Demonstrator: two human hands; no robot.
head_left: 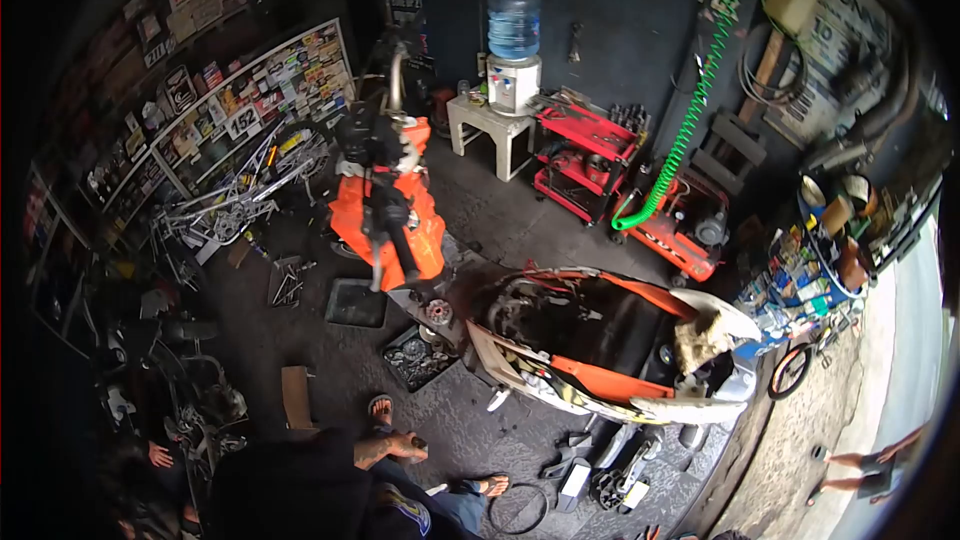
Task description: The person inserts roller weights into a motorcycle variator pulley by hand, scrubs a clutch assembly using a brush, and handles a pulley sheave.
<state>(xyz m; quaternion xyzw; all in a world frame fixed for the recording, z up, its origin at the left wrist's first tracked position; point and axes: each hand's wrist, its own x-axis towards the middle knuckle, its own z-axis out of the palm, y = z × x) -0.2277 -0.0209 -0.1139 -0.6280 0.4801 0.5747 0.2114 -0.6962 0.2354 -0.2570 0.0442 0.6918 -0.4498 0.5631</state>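
Observation:
My left hand (408,447) hangs low at the bottom of the view, near a sandaled foot (381,409). Its fingers are too small and dark to make out, and no held object shows. Dark clothing (285,485) fills the space beside this forearm. A second sandaled foot (493,485) is by a thin black ring (518,508) on the floor. My right hand does not show. Farther left, another person's hand (159,455) has its fingers apart near dark motorcycle parts (205,395).
A partly stripped orange-and-white scooter (610,375) stands ahead, beside a parts tray (418,358) and a black tray (356,303). An orange motorcycle (385,225), red tool cart (590,135) and compressor (680,240) lie beyond. Loose engine parts (610,488) cover the floor at right.

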